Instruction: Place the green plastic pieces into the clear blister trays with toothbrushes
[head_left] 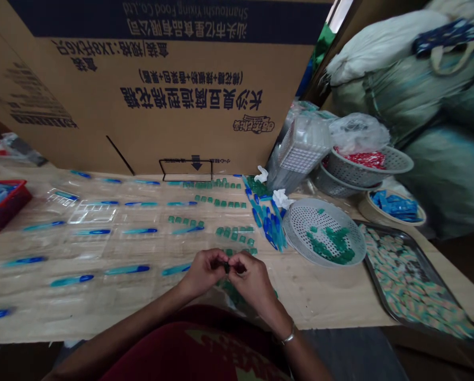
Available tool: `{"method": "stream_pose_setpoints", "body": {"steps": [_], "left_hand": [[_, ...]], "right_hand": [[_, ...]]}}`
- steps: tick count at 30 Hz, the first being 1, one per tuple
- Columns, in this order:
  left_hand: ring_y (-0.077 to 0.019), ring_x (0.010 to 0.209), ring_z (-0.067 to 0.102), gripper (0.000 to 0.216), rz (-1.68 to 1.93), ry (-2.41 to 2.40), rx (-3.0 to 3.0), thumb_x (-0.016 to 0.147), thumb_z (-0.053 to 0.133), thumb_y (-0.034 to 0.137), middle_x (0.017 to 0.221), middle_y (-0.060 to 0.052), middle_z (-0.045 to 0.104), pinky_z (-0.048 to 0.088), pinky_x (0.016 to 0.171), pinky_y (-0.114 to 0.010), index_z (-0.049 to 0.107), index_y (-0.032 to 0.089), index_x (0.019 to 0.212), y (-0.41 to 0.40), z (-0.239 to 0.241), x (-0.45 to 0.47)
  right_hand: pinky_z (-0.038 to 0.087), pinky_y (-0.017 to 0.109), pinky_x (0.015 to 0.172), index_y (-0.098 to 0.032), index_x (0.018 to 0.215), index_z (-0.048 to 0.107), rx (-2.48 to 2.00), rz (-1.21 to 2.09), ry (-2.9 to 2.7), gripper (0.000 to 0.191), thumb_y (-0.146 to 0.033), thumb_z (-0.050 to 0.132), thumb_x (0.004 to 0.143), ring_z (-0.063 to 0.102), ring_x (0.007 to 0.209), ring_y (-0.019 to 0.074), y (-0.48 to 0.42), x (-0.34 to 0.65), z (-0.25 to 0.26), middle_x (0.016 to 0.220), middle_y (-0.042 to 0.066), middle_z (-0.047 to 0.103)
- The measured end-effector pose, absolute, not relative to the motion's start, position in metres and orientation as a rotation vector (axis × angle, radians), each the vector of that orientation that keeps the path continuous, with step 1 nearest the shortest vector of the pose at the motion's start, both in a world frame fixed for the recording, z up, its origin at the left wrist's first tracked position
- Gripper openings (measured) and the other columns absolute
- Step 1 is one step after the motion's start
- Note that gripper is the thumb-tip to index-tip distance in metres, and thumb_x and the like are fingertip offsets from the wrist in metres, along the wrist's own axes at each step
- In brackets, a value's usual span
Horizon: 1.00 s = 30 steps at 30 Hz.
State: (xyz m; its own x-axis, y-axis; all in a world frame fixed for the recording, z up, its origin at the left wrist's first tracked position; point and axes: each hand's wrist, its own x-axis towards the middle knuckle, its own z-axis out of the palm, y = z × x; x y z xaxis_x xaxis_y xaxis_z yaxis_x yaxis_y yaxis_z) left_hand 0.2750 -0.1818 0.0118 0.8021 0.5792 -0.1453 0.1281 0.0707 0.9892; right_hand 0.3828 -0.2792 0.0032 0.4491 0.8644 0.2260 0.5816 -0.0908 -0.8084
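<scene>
Fingers [217,259] of the left hand [204,272] and right hand [252,279] are pinched close together on a small dark piece [226,268], held over the wooden table [332,301]. Green moulded pieces [231,292] are scattered just below the fingers, and rows of blue-tipped sticks [127,270] are laid to their left. Farther right, a perforated grey basket [290,233] is partly filled with green pieces, and a metal tray [368,270] is heaped with striped pieces [409,280].

Beyond my right hand [252,280], an upside-down cardboard carton [173,106] read "Shantoushi Yixing Food Co.,Ltd" on its navy band [169,21], and "1X8" on its specification line.
</scene>
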Motion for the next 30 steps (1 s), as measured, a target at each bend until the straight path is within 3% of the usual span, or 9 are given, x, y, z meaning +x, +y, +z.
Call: {"method": "stream_pose_setpoints", "body": {"steps": [7,13,15,23,30], "left_hand": [[-0.0099,0.059,0.051,0.008,0.38,0.622,1.477,0.058,0.055,0.012,0.061,0.002,0.059,0.04,0.057,-0.02,0.061,0.014,0.064,-0.18,0.01,0.276],[-0.0102,0.059,0.053,0.018,0.354,0.574,1.503,0.056,0.049,0.009,0.062,0.002,0.06,0.04,0.057,-0.02,0.061,0.013,0.067,-0.184,0.011,0.275],[-0.0114,0.063,0.055,0.021,0.312,0.527,1.489,0.057,0.05,0.009,0.066,0.001,0.062,0.042,0.06,-0.021,0.063,0.013,0.072,-0.184,0.012,0.274],[-0.0112,0.063,0.057,0.015,0.27,0.535,1.45,0.058,0.058,0.006,0.066,0.001,0.064,0.043,0.06,-0.021,0.064,0.013,0.07,-0.174,0.011,0.273],[-0.0117,0.056,0.06,0.023,0.286,0.557,1.25,0.063,0.074,0.031,0.064,0.0,0.066,0.048,0.058,-0.024,0.066,0.013,0.075,-0.167,0.006,0.265]], "right_hand": [[0.042,0.023,0.06,-0.018,0.069,0.059,-1.813,0.338,-1.326,0.018,-0.006,0.045,0.068,0.056,0.064,0.0144,-0.279,0.377,0.008,0.07,0.003,0.06],[0.042,0.022,0.051,-0.019,0.061,0.056,-1.512,0.924,-0.797,0.003,-0.017,0.056,0.058,0.052,0.05,0.0117,-0.274,0.388,0.0,0.056,-0.004,0.056],[0.041,0.022,0.048,-0.019,0.059,0.055,-1.397,1.088,-0.638,0.006,-0.02,0.06,0.055,0.049,0.045,0.0101,-0.273,0.391,-0.005,0.05,-0.006,0.054],[0.043,0.02,0.047,-0.018,0.058,0.057,-1.327,1.146,-0.459,0.018,-0.024,0.073,0.052,0.051,0.047,0.0089,-0.272,0.384,-0.008,0.053,-0.006,0.056],[0.048,0.023,0.058,-0.019,0.069,0.061,-1.249,1.095,-0.608,0.025,-0.037,0.075,0.061,0.058,0.059,0.0122,-0.273,0.387,-0.002,0.064,-0.003,0.062]]}}
